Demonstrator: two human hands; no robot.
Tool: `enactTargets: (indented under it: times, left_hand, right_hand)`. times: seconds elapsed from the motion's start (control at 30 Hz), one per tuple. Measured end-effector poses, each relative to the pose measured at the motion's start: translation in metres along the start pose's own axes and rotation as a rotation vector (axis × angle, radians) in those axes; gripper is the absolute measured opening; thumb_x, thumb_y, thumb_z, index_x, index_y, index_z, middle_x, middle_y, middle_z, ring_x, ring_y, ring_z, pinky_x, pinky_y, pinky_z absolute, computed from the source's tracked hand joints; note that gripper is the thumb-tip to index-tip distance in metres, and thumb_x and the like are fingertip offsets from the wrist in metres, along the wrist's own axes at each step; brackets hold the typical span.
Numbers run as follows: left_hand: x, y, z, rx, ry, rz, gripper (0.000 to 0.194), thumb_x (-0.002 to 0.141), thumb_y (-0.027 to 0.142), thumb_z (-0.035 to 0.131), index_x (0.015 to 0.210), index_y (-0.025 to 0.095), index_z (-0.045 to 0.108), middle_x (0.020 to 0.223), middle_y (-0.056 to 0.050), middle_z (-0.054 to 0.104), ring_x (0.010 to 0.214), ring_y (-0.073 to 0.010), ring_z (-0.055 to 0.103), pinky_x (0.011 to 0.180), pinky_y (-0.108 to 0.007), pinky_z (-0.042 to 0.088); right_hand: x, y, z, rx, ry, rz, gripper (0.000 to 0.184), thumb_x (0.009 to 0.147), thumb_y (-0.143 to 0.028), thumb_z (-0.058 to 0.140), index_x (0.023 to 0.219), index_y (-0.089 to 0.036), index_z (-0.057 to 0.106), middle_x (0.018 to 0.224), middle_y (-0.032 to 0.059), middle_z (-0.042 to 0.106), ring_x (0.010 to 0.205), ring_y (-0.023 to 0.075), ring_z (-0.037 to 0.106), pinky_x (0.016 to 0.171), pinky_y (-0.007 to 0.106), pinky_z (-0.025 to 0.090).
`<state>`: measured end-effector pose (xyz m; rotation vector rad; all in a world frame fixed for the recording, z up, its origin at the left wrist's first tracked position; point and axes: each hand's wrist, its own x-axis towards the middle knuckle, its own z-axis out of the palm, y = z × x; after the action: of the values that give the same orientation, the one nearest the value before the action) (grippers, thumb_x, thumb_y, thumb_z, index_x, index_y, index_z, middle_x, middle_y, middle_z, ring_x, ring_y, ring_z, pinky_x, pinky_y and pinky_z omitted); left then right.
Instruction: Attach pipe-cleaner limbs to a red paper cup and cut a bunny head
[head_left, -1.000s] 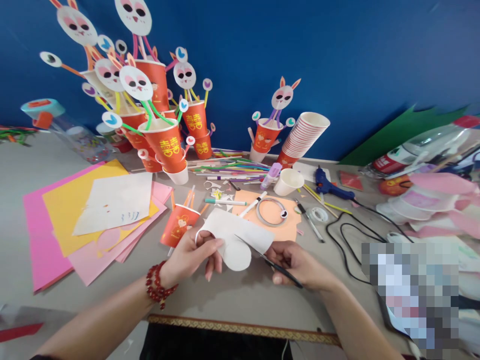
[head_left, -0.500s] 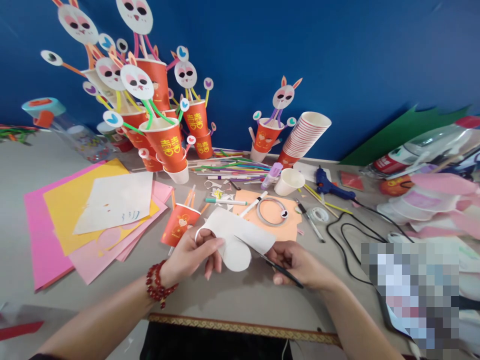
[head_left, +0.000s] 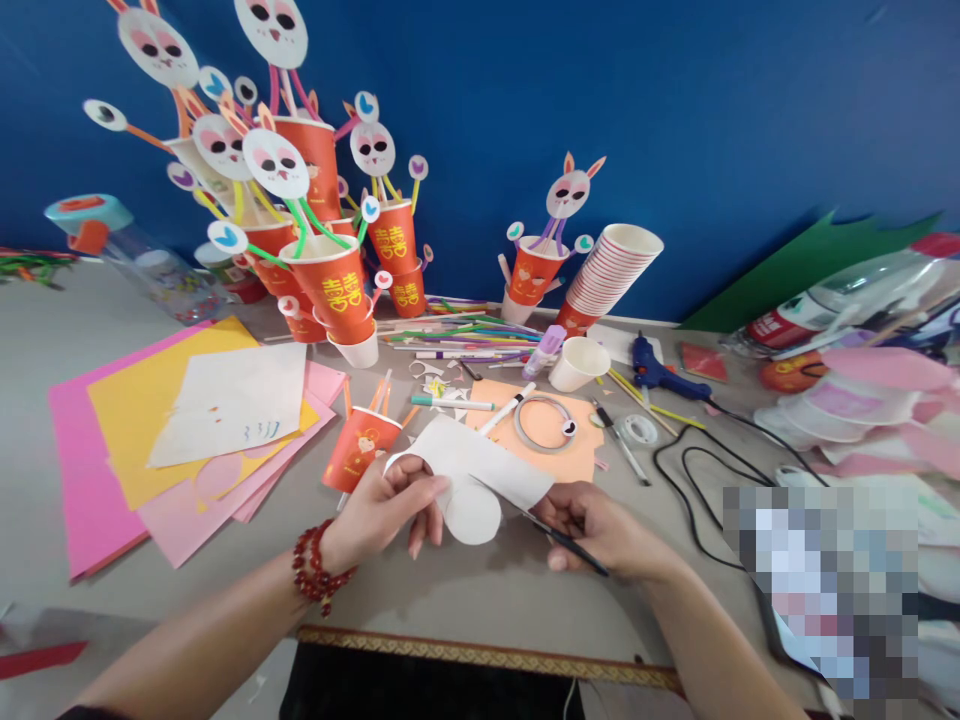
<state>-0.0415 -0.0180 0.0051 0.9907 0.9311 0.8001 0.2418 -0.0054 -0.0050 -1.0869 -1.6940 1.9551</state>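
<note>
My left hand [head_left: 397, 500], fingers bent, pinches a piece of white paper [head_left: 495, 462] at its left part. A round white disc shape [head_left: 472, 514] sticks out from the paper's lower edge, with a slit between it and the rest of the sheet. My right hand [head_left: 585, 530] is closed around black-handled scissors [head_left: 570, 545] at the right end of the paper. The blades point left toward the disc and are partly hidden by paper and fingers. Just behind my left hand, a red paper cup [head_left: 362, 448] holds orange straw-like sticks.
Coloured paper sheets [head_left: 187, 420] lie at left. Rabbit-faced cup figures [head_left: 330, 280] stand at the back, near stacked cups [head_left: 611, 275]. Markers [head_left: 454, 403], a tape ring [head_left: 640, 430] and a blue glue gun [head_left: 664, 378] lie beyond my hands. A black cable [head_left: 679, 500] curls at right.
Almost nothing differs. The paper's right end and the scissors have shifted very slightly to the right, and both hands keep their grip.
</note>
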Motion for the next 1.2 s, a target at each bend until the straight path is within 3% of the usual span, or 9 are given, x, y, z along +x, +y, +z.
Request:
enactTargets:
  times: [0.67, 0.8, 0.9, 1.03, 1.2]
  left_hand:
    - [0.001, 0.003, 0.000, -0.004, 0.004, 0.011, 0.031, 0.088, 0.043, 0.060, 0.075, 0.017, 0.048, 0.049, 0.001, 0.068, 0.028, -0.0057, 0.048, 0.030, -0.013, 0.032]
    - [0.000, 0.001, 0.000, 0.036, 0.005, 0.121, 0.034, 0.087, 0.050, 0.059, 0.086, 0.017, 0.053, 0.050, 0.002, 0.065, 0.029, -0.0039, 0.043, 0.031, -0.012, 0.030]
    - [-0.002, -0.001, 0.004, 0.140, -0.006, 0.118, 0.034, 0.086, 0.049, 0.061, 0.084, 0.015, 0.054, 0.051, 0.002, 0.063, 0.032, -0.0026, 0.041, 0.033, -0.012, 0.029]
    - [-0.002, -0.001, 0.010, 0.226, 0.047, 0.066, 0.032, 0.088, 0.044, 0.057, 0.073, 0.017, 0.049, 0.048, 0.003, 0.060, 0.031, -0.0029, 0.039, 0.032, -0.013, 0.026]
    - [-0.001, 0.000, 0.010, 0.258, 0.040, 0.056, 0.030, 0.089, 0.042, 0.054, 0.073, 0.018, 0.047, 0.047, 0.003, 0.059, 0.030, -0.0033, 0.039, 0.032, -0.013, 0.025]
  right_hand:
    - [0.001, 0.001, 0.000, -0.032, 0.032, -0.012, 0.057, 0.061, -0.055, 0.084, 0.064, -0.021, 0.038, 0.057, -0.0095, 0.032, 0.052, 0.0071, 0.023, 0.045, 0.022, 0.016]
    - [0.005, -0.003, 0.005, 0.004, 0.087, -0.113, 0.060, 0.063, -0.060, 0.080, 0.062, -0.021, 0.035, 0.060, -0.0080, 0.034, 0.054, 0.0073, 0.024, 0.048, 0.022, 0.018]
    - [0.008, -0.003, 0.008, 0.024, 0.112, -0.149, 0.060, 0.064, -0.061, 0.080, 0.062, -0.020, 0.035, 0.060, -0.0082, 0.034, 0.054, 0.0070, 0.024, 0.048, 0.022, 0.017]
    - [0.010, 0.002, 0.014, 0.074, 0.108, -0.099, 0.059, 0.063, -0.059, 0.081, 0.063, -0.020, 0.037, 0.057, -0.0094, 0.034, 0.049, 0.0053, 0.025, 0.044, 0.020, 0.017]
    - [0.012, 0.004, 0.022, 0.197, 0.087, -0.018, 0.061, 0.057, -0.061, 0.083, 0.066, -0.021, 0.039, 0.056, -0.0088, 0.043, 0.042, 0.0044, 0.037, 0.041, 0.018, 0.025]
